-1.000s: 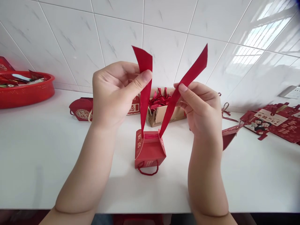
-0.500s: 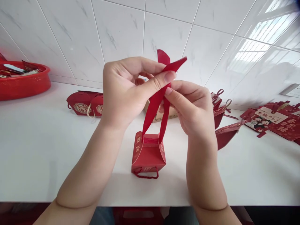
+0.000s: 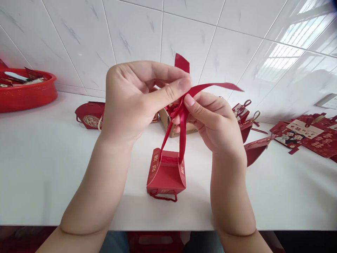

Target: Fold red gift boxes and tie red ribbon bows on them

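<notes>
A red ribbon (image 3: 183, 131) rises in two strands from a small red gift box (image 3: 168, 175) on the table. My left hand (image 3: 147, 91) pinches the ribbon between thumb and fingers where the strands cross, and one tail sticks up above its fingertips. Close beside it, my right hand (image 3: 210, 116) pinches the crossing from the right, its thumb pressed on the ribbon. The other tail stretches out to the right over this hand. On the box's near side hangs a red rope handle (image 3: 164, 198). The fingers partly cover the crossing.
Behind my hands stands an open cardboard box (image 3: 171, 130) with red pieces in it. Red boxes (image 3: 89, 116) sit at left, near a red plastic basin (image 3: 28, 93). Several red gift bags and boxes (image 3: 310, 137) lie on the white table (image 3: 276, 196) at right, before a tiled wall.
The ribbon tail at the right has swung down and stretched farther right. My left hand has shifted slightly left, and the strands have drawn narrower. The gift box has barely moved.
</notes>
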Motion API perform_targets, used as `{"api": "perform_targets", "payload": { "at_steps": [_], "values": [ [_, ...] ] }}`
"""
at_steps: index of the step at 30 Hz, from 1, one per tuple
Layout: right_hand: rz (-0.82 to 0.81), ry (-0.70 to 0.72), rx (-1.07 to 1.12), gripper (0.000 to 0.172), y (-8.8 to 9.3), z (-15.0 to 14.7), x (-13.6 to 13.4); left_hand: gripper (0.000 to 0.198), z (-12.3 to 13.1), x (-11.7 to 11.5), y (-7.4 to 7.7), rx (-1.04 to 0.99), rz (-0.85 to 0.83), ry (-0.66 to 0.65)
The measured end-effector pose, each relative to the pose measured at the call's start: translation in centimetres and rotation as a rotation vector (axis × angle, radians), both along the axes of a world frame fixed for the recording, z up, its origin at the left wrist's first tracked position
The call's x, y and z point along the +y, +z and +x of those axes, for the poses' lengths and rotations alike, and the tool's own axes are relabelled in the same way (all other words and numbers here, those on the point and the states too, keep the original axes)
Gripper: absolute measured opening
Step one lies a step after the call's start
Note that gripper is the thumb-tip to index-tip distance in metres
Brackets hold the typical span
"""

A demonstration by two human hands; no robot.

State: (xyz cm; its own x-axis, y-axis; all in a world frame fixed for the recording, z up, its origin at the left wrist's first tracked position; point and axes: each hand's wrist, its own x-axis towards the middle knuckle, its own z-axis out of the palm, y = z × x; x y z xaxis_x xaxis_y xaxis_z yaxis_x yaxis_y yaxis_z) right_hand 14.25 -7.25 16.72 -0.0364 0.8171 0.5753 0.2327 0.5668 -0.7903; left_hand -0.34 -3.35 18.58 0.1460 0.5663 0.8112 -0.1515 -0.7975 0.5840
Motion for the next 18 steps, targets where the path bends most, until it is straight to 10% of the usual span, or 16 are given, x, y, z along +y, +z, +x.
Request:
{"api": "perform_targets", "payload": {
  "at_steps": [8, 18],
  "values": [
    [-0.136, 0.245, 0.167, 0.026, 0.1, 1.6, 1.0, 0.024, -1.7, -0.1, 0.7, 0.386, 0.052, -0.006],
    [-0.125, 0.174, 0.034, 0.026, -0.4, 2.0, 1.7, 0.035, -1.9, 0.6, 0.1, 0.656, -0.014, -0.011]
  ]
}}
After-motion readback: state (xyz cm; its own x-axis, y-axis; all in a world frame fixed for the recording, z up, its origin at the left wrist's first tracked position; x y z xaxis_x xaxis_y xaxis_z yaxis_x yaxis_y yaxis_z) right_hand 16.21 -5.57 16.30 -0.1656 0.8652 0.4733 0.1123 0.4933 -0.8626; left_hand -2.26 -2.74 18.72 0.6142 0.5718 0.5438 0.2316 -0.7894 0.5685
